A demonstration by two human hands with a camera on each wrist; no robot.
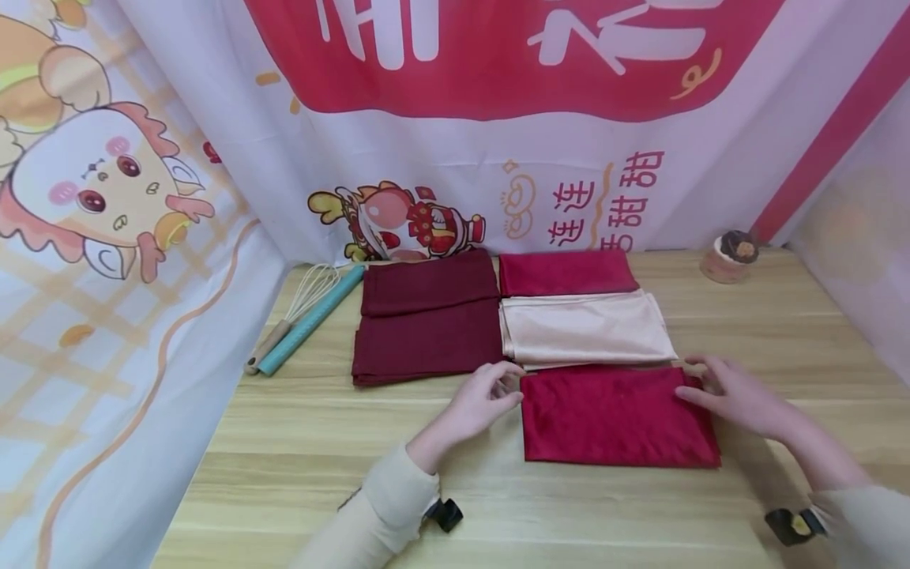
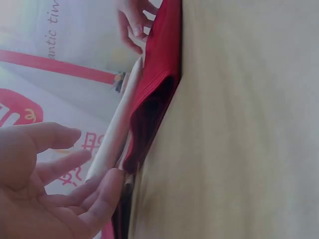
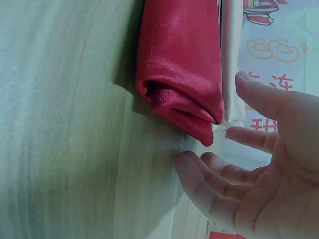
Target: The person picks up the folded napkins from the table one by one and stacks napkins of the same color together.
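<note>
Folded red cloth lies between 2 loosely curved hands

Left hand (image 1: 478, 405): at left end of the near red cloth (image 1: 618, 419), fingers spread and softly bent, no grip seen. Fingertips just beside the cloth's far left corner; cannot tell whether they touch.

Right hand (image 1: 742, 399): at the right end, far corner. Thumb and fingers well parted, nothing held. Thumb overlaps the cloth in the head view; contact cannot be told.

Near red cloth: flat on the wooden table (image 1: 341, 474), folded to a rough rectangle, sheen on top. Left wrist view shows layers and a dark hollow in the left end; right wrist view shows the right end puckered, 1 corner poking out.

Just beyond it: folded cream cloth (image 1: 586, 328), satiny. Beyond that, far red cloth (image 1: 565, 273), by the backdrop. Left of these 2, dark maroon fabric (image 1: 430, 324), an edge crossing its middle; cannot tell if 1 piece or 2.

Farther left: whisk (image 1: 313, 292) beside a turquoise rod (image 1: 313, 320), both slanting. Far right: cupcake-shaped object (image 1: 728, 257).

Far side: printed curtain (image 1: 455, 142), red panel above, cartoon figure and lettering below.

Both forearms in pale sleeves (image 1: 391, 506).
</note>
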